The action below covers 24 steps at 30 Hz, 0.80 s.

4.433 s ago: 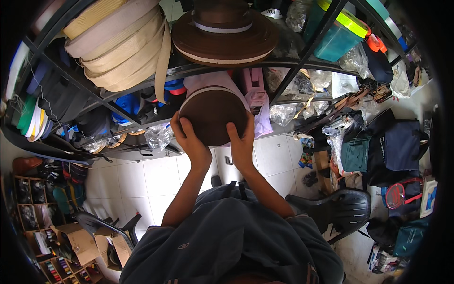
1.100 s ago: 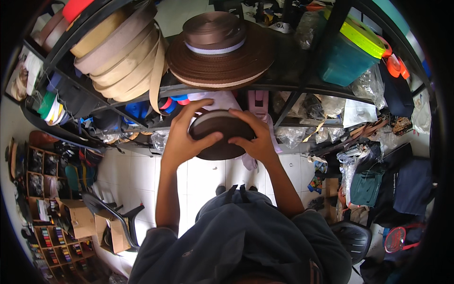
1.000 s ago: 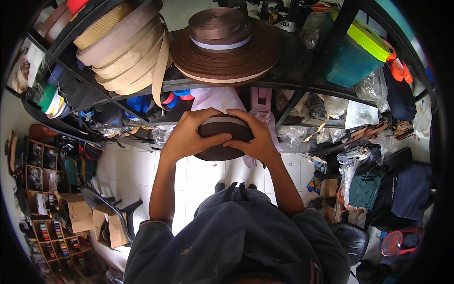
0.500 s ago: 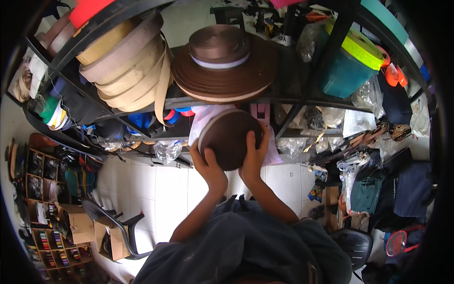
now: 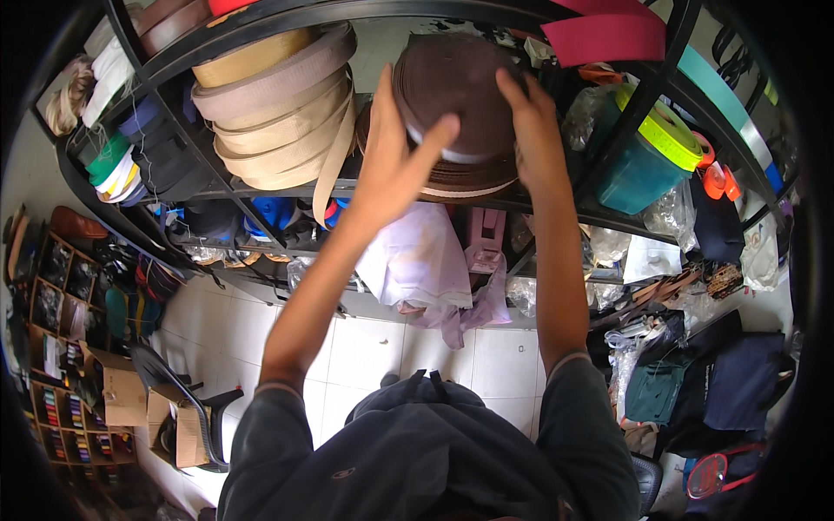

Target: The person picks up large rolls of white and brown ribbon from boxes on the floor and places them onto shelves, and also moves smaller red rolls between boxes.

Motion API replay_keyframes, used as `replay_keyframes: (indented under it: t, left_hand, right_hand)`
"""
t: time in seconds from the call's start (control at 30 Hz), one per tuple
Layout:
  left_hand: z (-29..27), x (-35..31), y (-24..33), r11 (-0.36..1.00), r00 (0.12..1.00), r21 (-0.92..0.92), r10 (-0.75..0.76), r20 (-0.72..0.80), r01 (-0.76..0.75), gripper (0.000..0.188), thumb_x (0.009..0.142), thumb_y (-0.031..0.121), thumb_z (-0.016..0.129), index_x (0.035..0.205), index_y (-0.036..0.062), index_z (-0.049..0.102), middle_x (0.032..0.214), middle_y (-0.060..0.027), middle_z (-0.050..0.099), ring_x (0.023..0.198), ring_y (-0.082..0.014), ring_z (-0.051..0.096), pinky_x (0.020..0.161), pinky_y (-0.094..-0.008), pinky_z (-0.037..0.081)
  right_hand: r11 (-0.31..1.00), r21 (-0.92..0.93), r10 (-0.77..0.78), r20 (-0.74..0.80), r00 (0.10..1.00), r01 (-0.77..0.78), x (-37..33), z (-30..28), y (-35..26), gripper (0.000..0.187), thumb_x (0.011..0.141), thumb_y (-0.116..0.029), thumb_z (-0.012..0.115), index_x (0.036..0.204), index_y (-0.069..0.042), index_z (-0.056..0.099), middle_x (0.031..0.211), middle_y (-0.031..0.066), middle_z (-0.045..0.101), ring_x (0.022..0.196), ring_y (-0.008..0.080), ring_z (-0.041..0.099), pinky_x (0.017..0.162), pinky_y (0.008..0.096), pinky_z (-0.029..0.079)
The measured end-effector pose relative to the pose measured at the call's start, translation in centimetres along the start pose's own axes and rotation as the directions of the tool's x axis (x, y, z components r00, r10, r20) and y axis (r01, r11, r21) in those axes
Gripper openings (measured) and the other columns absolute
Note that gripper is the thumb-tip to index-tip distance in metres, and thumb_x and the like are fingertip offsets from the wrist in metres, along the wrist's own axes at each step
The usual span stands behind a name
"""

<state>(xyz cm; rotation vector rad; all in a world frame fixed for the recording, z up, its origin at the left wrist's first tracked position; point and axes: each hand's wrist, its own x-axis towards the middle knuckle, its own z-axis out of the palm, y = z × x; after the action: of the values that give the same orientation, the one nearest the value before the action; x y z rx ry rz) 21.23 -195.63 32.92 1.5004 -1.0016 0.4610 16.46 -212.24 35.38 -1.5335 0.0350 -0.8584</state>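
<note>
A dark brown roll of webbing sits at the top of a stack on the shelf, or just over it; I cannot tell if it bears its full weight there. My left hand is on its left side, thumb stretched across its near face. On its right edge lie the fingers of my right hand. The two hands clasp the roll between them. Under it show a pale edge and a wider brown webbing roll, mostly covered.
Beige webbing rolls are stacked to the left, a loose end hanging down. A teal tub with a yellow roll stands to the right. A black shelf bar runs along the front. Below hangs a whitish plastic bag.
Both hands have moved the brown webbing roll forward, from in front of the shelf up onto or over the brown stack. My arms are now stretched out.
</note>
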Motion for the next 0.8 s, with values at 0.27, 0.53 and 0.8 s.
replay_keyframes:
  t: [0.27,0.53,0.8]
  left_hand:
    - [1.3,6.6,-4.4,0.930,0.937,0.158,-0.305,-0.170,0.332,0.063,0.090,0.042,0.043,0.122,-0.0113,0.039,0.118,-0.0363,0.048,0.114,-0.0460,0.045,0.100,-0.0437,0.033]
    - [1.2,5.9,-7.0,0.881,0.882,-0.113,-0.467,-0.063,0.459,0.070,0.093,0.052,0.031,0.124,-0.0096,0.042,0.126,-0.0332,0.046,0.122,-0.0416,0.043,0.102,-0.0381,0.031]
    - [1.9,4.4,-6.6,0.877,0.881,-0.099,-0.473,-0.011,0.470,0.078,0.093,0.058,0.021,0.136,-0.0070,0.028,0.138,-0.0311,0.033,0.133,-0.0380,0.029,0.109,-0.0358,0.020]
  right_hand:
    - [0.861,-0.507,0.108,0.081,0.991,-0.053,9.3,1.2,2.7,0.052,0.086,-0.034,0.051,0.121,0.005,0.053,0.126,0.0209,0.053,0.119,0.0291,0.047,0.099,0.0342,0.034]
    - [0.914,-0.262,0.341,0.077,0.937,-0.311,6.6,1.3,1.5,0.078,0.084,-0.058,0.049,0.137,-0.002,0.038,0.143,0.0185,0.034,0.131,0.0326,0.031,0.102,0.0480,0.027]
    - [0.983,-0.142,0.108,-0.037,0.993,-0.113,4.2,1.4,3.8,0.061,0.092,-0.048,0.040,0.130,0.000,0.047,0.136,0.0216,0.044,0.128,0.0326,0.039,0.105,0.0358,0.029]
